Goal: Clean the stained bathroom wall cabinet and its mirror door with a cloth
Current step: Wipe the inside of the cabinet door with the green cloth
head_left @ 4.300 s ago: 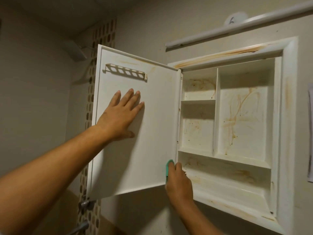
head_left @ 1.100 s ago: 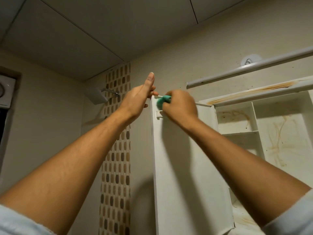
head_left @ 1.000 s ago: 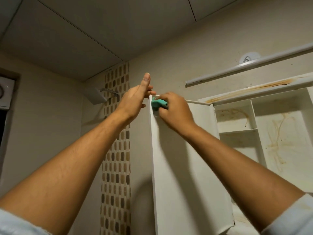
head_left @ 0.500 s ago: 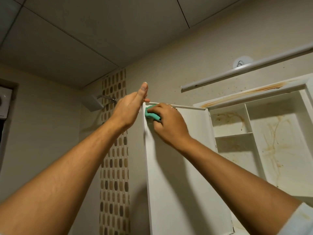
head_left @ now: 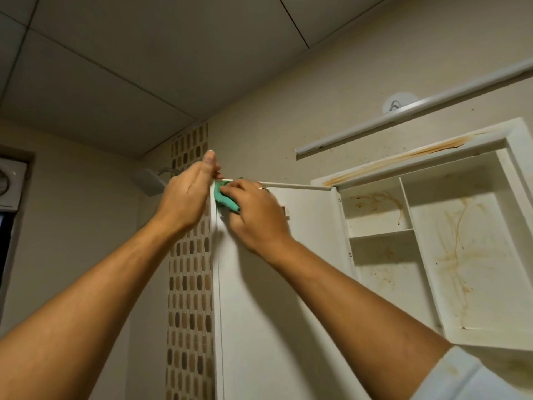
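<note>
While my right hand (head_left: 256, 217) pinches the green cloth (head_left: 223, 199) against the door's (head_left: 317, 220) top outer corner, my left hand (head_left: 187, 197) lies flat, fingers straight, bracing the door's far edge. The door's inner face looks mostly clean. The cabinet's (head_left: 519, 197) shelves, back and top frame carry brown stains, and the mirror side is hidden, so I judge most work remains.

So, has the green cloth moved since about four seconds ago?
Yes. The green cloth went up and left: from the door's lower hinge-side corner, beside the cabinet's bottom shelf, to the door's top outer corner.
</note>
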### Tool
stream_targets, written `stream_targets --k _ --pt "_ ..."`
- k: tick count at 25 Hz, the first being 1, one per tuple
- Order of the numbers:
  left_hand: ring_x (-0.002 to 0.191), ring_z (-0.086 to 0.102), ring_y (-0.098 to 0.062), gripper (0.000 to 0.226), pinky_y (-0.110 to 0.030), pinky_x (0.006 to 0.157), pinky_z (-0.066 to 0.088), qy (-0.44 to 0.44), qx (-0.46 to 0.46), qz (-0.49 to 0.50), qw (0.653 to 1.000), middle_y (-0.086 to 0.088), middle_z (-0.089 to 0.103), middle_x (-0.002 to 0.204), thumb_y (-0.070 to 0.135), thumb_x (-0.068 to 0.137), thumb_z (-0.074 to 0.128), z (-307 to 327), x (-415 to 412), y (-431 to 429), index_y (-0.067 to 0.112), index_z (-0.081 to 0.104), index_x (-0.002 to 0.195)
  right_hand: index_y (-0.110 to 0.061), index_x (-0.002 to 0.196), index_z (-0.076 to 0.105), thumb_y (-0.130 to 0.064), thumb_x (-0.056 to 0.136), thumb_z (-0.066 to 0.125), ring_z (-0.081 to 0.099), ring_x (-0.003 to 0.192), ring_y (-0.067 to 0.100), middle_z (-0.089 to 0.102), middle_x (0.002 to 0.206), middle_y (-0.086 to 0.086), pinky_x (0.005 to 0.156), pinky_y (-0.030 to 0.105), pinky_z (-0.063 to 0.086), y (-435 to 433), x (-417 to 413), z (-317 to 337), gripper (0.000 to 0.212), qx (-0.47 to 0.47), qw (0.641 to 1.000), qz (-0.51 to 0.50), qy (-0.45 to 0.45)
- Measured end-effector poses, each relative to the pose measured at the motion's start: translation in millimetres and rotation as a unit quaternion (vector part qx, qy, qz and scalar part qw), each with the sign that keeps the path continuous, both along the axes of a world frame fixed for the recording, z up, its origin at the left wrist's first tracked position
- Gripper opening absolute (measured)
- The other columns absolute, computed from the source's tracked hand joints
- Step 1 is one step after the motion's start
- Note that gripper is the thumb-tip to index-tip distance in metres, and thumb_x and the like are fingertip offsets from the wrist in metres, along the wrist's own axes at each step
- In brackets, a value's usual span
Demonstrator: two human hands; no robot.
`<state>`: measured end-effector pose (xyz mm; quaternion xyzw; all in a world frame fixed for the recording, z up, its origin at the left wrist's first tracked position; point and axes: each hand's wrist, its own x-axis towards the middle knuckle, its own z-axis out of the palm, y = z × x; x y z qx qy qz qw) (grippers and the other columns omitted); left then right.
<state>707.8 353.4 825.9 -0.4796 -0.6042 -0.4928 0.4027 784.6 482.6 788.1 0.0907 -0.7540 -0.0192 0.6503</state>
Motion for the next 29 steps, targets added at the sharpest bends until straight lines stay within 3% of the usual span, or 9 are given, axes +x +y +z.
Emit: stream_targets --k 2,6,8,10,13,16,19,24,29 --pt "0.114 0.063 -0.011 0.090 -0.049 0.106 0.049 -0.016 -0.003 -0.009 1.000 0.007 0.070 0.119 0.089 0.087 0.015 -0.1 -2.4 -1.0 0.026 0.066 0.127 -0.021 0.127 0.070 -0.022 0.092 0.061 0.061 0.109 0.025 0.067 0.123 0.000 0.093 0.042 0.049 59.5 11.0 -1.6 0.037 0.016 0.998 -0.056 0.014" --pt "0.109 0.064 -0.017 0.085 -0.049 0.100 0.051 0.030 -0.022 0.064 0.997 0.002 0.071 0.117 0.081 0.092 0.016 0.1 12.2 -0.9 0.021 0.067 0.123 -0.031 0.125 0.071 -0.013 0.091 0.054 0.064 0.104 0.030 0.068 0.116 0.003 0.093 0.046 0.051 159.1 41.5 6.8 0.042 -0.249 0.960 -0.123 -0.014" --pt "0.106 0.065 -0.023 0.073 -0.047 0.092 0.053 0.098 -0.051 0.191 0.975 -0.002 0.071 0.117 0.071 0.098 0.022 0.3 25.2 1.4 0.020 0.063 0.130 -0.022 0.113 0.075 -0.012 0.089 0.055 0.067 0.095 0.032 0.072 0.104 0.006 0.081 0.036 0.054 141.8 35.8 19.7 0.033 -0.281 0.952 -0.116 -0.023" --pt "0.104 0.066 -0.029 0.060 -0.046 0.090 0.052 0.173 -0.098 0.333 0.922 -0.007 0.072 0.114 0.058 0.103 0.033 -0.1 36.7 8.8 0.016 0.054 0.140 -0.018 0.107 0.077 -0.008 0.084 0.057 0.067 0.092 0.031 0.071 0.101 0.007 0.077 0.034 0.054 94.1 20.3 21.3 0.031 -0.218 0.974 -0.054 -0.025" --pt "0.117 0.062 -0.028 0.065 -0.045 0.103 0.045 0.215 -0.173 0.393 0.877 -0.010 0.069 0.124 0.053 0.100 0.042 -3.7 43.9 30.0 0.013 0.040 0.152 -0.020 0.121 0.073 -0.009 0.082 0.061 0.061 0.104 0.028 0.068 0.115 0.005 0.085 0.038 0.052 60.4 18.4 2.8 0.042 -0.011 0.998 -0.034 -0.056" --pt "0.133 0.053 -0.026 0.074 -0.044 0.116 0.036 0.195 -0.197 0.362 0.890 -0.009 0.058 0.144 0.054 0.099 0.048 0.2 36.1 32.7 0.016 0.028 0.159 -0.024 0.132 0.068 -0.011 0.086 0.066 0.059 0.118 0.027 0.066 0.130 0.000 0.094 0.041 0.045 114.5 34.9 7.7 0.048 0.030 0.995 -0.087 -0.028" --pt "0.138 0.049 -0.023 0.075 -0.043 0.114 0.039 0.189 -0.206 0.334 0.900 -0.005 0.052 0.151 0.054 0.098 0.051 1.9 31.4 20.1 0.019 0.027 0.160 -0.029 0.133 0.065 -0.009 0.091 0.063 0.059 0.116 0.023 0.066 0.128 -0.004 0.098 0.044 0.046 165.8 46.8 3.7 0.047 -0.105 0.980 -0.166 -0.014" --pt "0.136 0.050 -0.019 0.063 -0.043 0.108 0.043 0.130 -0.183 0.253 0.941 0.007 0.053 0.150 0.052 0.102 0.047 6.7 35.7 15.2 0.027 0.033 0.158 -0.025 0.126 0.067 -0.014 0.098 0.062 0.065 0.092 0.021 0.068 0.107 -0.002 0.078 0.043 0.061 177.4 69.6 27.3 0.030 -0.259 0.961 -0.073 0.058" --pt "0.131 0.054 -0.005 0.067 -0.036 0.113 0.038 -0.032 -0.082 -0.047 0.995 0.013 0.058 0.144 0.065 0.096 0.041 8.7 29.0 13.4 0.028 0.045 0.152 -0.018 0.125 0.069 -0.003 0.093 0.059 0.064 0.094 0.029 0.065 0.110 0.006 0.080 0.043 0.058 137.6 44.3 19.4 0.037 -0.222 0.968 -0.112 -0.014"
